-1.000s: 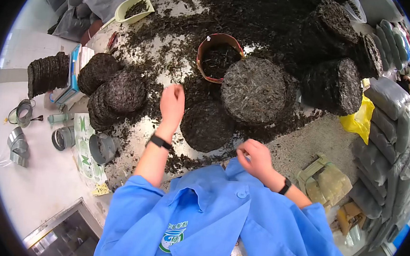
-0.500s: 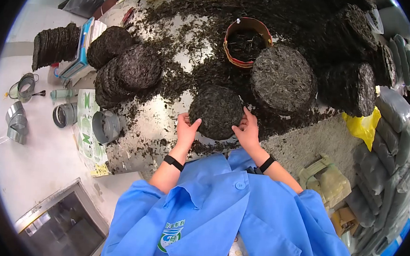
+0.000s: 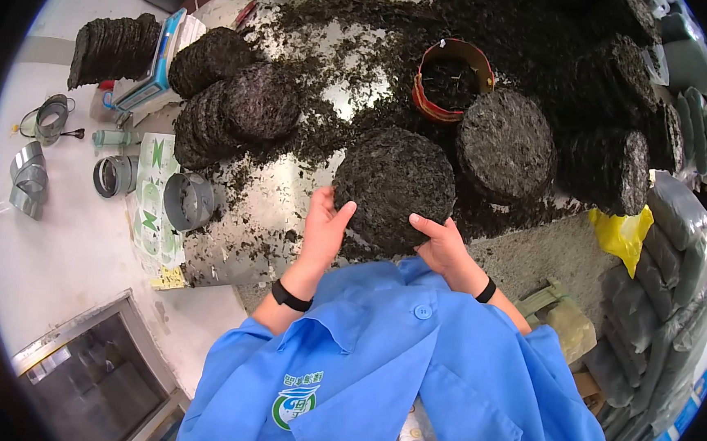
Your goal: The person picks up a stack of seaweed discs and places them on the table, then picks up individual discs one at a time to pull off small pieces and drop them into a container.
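Observation:
Between my two hands is a round, dark cake of what looks like dried seaweed [image 3: 395, 182]. My left hand [image 3: 325, 228] grips its lower left edge, thumb on top and fingers underneath. At the lower right edge, my right hand [image 3: 448, 250] holds it the same way, its fingers partly hidden beneath. A stack of similar round cakes [image 3: 506, 145] stands just to the right. Behind the held cake is a red-rimmed round tub [image 3: 452, 78] with loose dark flakes inside.
Dark flakes litter the metal table [image 3: 261, 193]. More cakes [image 3: 262, 99] are piled at left beside a blue-and-white scale [image 3: 164, 60]. Grey metal rings [image 3: 189, 202] lie at the left. Stacked cakes [image 3: 603, 168] and a yellow bag [image 3: 622, 231] are at right, near filled grey bags [image 3: 666, 267].
Both hands have raised the round cake toward me, so it looks larger. The view has shifted slightly, and my right thumb lies further over the cake's edge.

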### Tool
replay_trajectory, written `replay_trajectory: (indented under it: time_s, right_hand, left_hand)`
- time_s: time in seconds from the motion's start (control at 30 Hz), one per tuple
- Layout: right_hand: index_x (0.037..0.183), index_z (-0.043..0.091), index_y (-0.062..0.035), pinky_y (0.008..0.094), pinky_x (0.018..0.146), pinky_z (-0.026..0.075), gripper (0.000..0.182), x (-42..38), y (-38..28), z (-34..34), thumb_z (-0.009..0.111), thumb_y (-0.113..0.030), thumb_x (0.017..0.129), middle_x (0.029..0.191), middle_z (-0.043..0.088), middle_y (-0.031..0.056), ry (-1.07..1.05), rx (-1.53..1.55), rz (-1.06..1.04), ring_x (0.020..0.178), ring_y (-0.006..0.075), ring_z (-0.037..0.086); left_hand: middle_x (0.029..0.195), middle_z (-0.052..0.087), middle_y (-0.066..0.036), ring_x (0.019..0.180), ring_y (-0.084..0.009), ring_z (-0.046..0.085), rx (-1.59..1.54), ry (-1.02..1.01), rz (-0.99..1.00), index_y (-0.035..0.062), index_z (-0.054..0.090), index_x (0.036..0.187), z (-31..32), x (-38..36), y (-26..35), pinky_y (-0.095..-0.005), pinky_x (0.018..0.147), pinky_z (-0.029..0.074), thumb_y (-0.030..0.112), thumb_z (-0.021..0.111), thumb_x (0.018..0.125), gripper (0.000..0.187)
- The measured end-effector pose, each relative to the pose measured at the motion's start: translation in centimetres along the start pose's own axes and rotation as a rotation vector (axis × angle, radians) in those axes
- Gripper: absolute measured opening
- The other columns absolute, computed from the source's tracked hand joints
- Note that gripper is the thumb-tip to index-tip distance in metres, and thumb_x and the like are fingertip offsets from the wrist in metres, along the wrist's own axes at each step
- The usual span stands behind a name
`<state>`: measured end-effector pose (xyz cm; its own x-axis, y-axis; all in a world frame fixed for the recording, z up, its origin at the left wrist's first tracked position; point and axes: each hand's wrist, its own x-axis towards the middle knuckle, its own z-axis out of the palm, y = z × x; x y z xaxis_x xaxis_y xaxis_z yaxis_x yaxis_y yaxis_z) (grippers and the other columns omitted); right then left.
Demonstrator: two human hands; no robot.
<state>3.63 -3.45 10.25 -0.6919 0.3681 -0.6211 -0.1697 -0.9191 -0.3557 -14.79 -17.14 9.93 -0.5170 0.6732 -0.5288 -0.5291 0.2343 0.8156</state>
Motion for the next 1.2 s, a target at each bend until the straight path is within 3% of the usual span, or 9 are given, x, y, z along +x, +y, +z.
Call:
replay_trajectory:
  time_s: [0.07, 0.17, 0.7, 0.77, 0.83, 0.93, 0.97, 1.1, 1.2]
  right_hand:
    - [0.134, 0.053, -0.0022, 0.0531, 0.099, 0.055, 0.041, 0.2, -0.3, 0.8, 0.065, -0.001, 0.095, 0.128, 0.064, 0.0141, 0.114, -0.014, -0.047, 0.118, 0.0305, 0.063]
    - [0.129, 0.058, -0.0037, 0.0448, 0.094, 0.057, 0.034, -0.3, -1.2, 1.8, 0.067, -0.007, 0.096, 0.124, 0.067, 0.0105, 0.126, -0.041, -0.089, 0.112, 0.0242, 0.066]
    - [0.121, 0.060, -0.0057, 0.0399, 0.086, 0.055, 0.022, -2.5, -8.0, 4.4, 0.062, -0.010, 0.099, 0.122, 0.066, 0.0060, 0.120, -0.157, -0.250, 0.107, 0.0182, 0.065]
    - [0.123, 0.060, -0.0049, 0.0373, 0.084, 0.055, 0.023, -2.7, -10.4, 3.4, 0.061, -0.009, 0.100, 0.125, 0.066, 0.0062, 0.213, -0.066, -0.336, 0.107, 0.0180, 0.065]
    - [0.129, 0.059, -0.0028, 0.0375, 0.092, 0.053, 0.027, -4.1, -13.2, 2.8, 0.056, -0.006, 0.102, 0.129, 0.065, 0.0081, 0.240, -0.205, -0.558, 0.112, 0.0190, 0.065]
    - [0.141, 0.054, -0.0035, 0.0442, 0.111, 0.044, 0.055, -6.3, -17.3, 1.6, 0.062, 0.005, 0.087, 0.141, 0.058, 0.0185, 0.381, -1.417, -1.252, 0.131, 0.0326, 0.056]
    - [0.141, 0.054, -0.0049, 0.0482, 0.119, 0.032, 0.067, -6.6, -18.4, 0.4, 0.068, 0.005, 0.077, 0.148, 0.052, 0.0191, 0.407, -1.903, -1.144, 0.141, 0.0362, 0.045]
    - [0.140, 0.055, -0.0065, 0.0564, 0.123, 0.018, 0.074, -11.4, -18.0, -0.7, 0.080, -0.006, 0.071, 0.155, 0.044, 0.0187, 0.570, -1.990, -0.898, 0.146, 0.0383, 0.036]
    - [0.118, 0.067, -0.0048, 0.0501, 0.105, 0.043, 0.042, -13.9, -16.0, -3.0, 0.075, -0.005, 0.076, 0.130, 0.062, 0.0167, 0.572, -1.718, -1.213, 0.122, 0.0363, 0.058]
  left_hand:
    - [0.098, 0.066, -0.005, 0.083, -0.0202, 0.062, 0.983, 0.466, 0.924, 0.0062, 0.056, 0.124, 2.4, -0.3, 2.4, -0.0323, 0.071, 0.050, 0.011, 0.074, 0.090, 0.039]
    - [0.095, 0.067, -0.009, 0.086, -0.0291, 0.063, 1.024, -0.018, 1.023, 0.0031, 0.068, 0.106, 3.6, -1.3, 3.4, -0.0370, 0.078, 0.051, 0.003, 0.076, 0.082, 0.025]
    - [0.074, 0.059, -0.007, 0.068, -0.0249, 0.061, 1.307, -0.169, 1.145, 0.0063, 0.064, 0.078, 12.4, 4.5, 9.3, -0.0353, 0.062, 0.050, 0.002, 0.077, 0.072, 0.015]
    - [0.074, 0.059, -0.003, 0.064, -0.0143, 0.058, 0.877, -0.257, 0.809, 0.0048, 0.062, 0.079, 14.7, 4.9, 12.2, -0.0278, 0.061, 0.048, -0.002, 0.072, 0.078, 0.012]
    - [0.077, 0.063, 0.001, 0.068, -0.0045, 0.056, 0.368, -0.201, 0.643, 0.0025, 0.065, 0.084, 16.0, 8.3, 13.2, -0.0217, 0.063, 0.046, 0.001, 0.068, 0.088, 0.006]
    - [0.078, 0.068, -0.012, 0.068, -0.0254, 0.065, 0.864, -0.064, 0.752, 0.0021, 0.069, 0.090, 15.1, 15.8, 13.2, -0.0345, 0.065, 0.051, 0.014, 0.071, 0.090, 0.012]
    - [0.079, 0.068, -0.014, 0.070, -0.0305, 0.065, 1.067, -0.081, 0.716, 0.0024, 0.069, 0.089, 14.4, 17.1, 13.0, -0.0380, 0.066, 0.052, 0.017, 0.071, 0.091, 0.015]
    - [0.079, 0.063, -0.014, 0.076, -0.0333, 0.063, 1.054, 0.069, 0.690, 0.0036, 0.066, 0.092, 11.2, 14.7, 9.2, -0.0402, 0.072, 0.051, 0.017, 0.065, 0.094, 0.013]
    - [0.112, 0.063, -0.019, 0.102, -0.0334, 0.062, 1.207, 0.205, 0.486, -0.0004, 0.061, 0.116, 2.6, 15.2, 0.2, -0.0429, 0.087, 0.050, 0.023, 0.073, 0.088, 0.038]
